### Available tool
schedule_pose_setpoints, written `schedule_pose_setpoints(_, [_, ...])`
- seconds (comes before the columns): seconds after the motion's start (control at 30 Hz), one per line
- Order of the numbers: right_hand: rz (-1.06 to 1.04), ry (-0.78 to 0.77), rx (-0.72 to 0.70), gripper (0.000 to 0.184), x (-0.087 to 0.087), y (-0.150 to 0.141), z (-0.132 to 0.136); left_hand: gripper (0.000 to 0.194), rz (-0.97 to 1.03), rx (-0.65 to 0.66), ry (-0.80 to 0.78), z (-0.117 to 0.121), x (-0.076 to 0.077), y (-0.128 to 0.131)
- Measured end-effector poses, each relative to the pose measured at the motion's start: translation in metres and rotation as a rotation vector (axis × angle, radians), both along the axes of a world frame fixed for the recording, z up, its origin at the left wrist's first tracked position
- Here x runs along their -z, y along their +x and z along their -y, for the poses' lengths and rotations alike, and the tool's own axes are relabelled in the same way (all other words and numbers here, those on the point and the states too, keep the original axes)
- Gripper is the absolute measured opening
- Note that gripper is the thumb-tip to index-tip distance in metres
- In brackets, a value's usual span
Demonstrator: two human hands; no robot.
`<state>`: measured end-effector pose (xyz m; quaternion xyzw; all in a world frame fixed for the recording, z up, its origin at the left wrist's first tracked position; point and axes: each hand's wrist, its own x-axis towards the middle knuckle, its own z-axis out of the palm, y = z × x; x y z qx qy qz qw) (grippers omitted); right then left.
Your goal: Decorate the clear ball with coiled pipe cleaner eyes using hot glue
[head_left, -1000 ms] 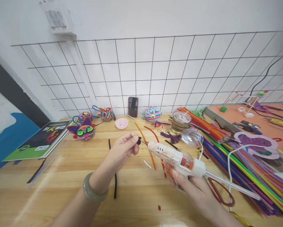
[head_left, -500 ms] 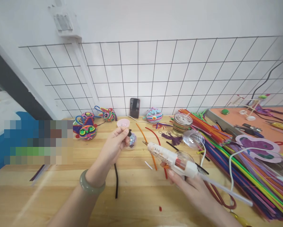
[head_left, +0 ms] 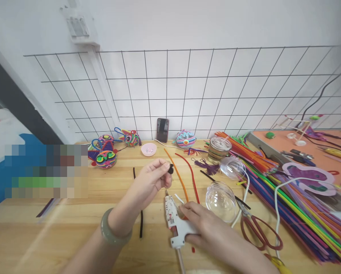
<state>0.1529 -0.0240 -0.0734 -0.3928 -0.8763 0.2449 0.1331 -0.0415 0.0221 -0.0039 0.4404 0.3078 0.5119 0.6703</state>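
Observation:
My left hand (head_left: 156, 175) pinches a small dark, rolled-looking black piece (head_left: 170, 169) between thumb and fingers, above the wooden table. Its exact kind is hard to make out. Lower right, my right hand (head_left: 201, 222) is closed around the handle of a white glue gun (head_left: 172, 217), which is turned with its nozzle pointing away from me, below my left hand. A clear glue stick (head_left: 181, 260) sticks out of its back end. Black pipe cleaner strips (head_left: 141, 224) lie partly hidden by my left arm. A clear plastic half-ball (head_left: 220, 201) lies right of the gun.
Red-handled scissors (head_left: 256, 228) and a white cord (head_left: 277, 205) lie at right, beside bundled pipe cleaners (head_left: 290, 213). At the back are a pink bowl (head_left: 149, 149), a phone (head_left: 162, 130), a jar (head_left: 219, 149) and colourful yarn-like balls (head_left: 185, 139). Orange and red pipe cleaners (head_left: 191, 171) lie mid-table.
The glue gun has swung from pointing left at the black piece to pointing away, lower and nearer me. My left hand dipped left, then came back right, still pinching the black piece.

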Motion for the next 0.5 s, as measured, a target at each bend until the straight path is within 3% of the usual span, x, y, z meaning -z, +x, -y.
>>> schedule_pose_setpoints(0.1, [-0.058, 0.053, 0.029, 0.048, -0.007, 0.004, 0.000, 0.015, 0.035, 0.037, -0.036, 0.004, 0.002, 0.008])
schedule_pose_setpoints(0.2, [-0.272, 0.066, 0.149, 0.033, -0.015, 0.006, 0.002, 0.016, 0.063, 0.049, -0.073, 0.011, 0.004, 0.019])
schedule_pose_setpoints(0.37, [-0.685, -0.058, 0.418, 0.014, -0.022, 0.004, 0.008, 0.016, 0.112, 0.016, -0.155, 0.027, 0.012, 0.045])
schedule_pose_setpoints(0.5, [-0.865, -0.134, 0.464, 0.010, -0.023, 0.002, 0.010, 0.019, 0.147, 0.002, -0.194, 0.038, 0.018, 0.062])
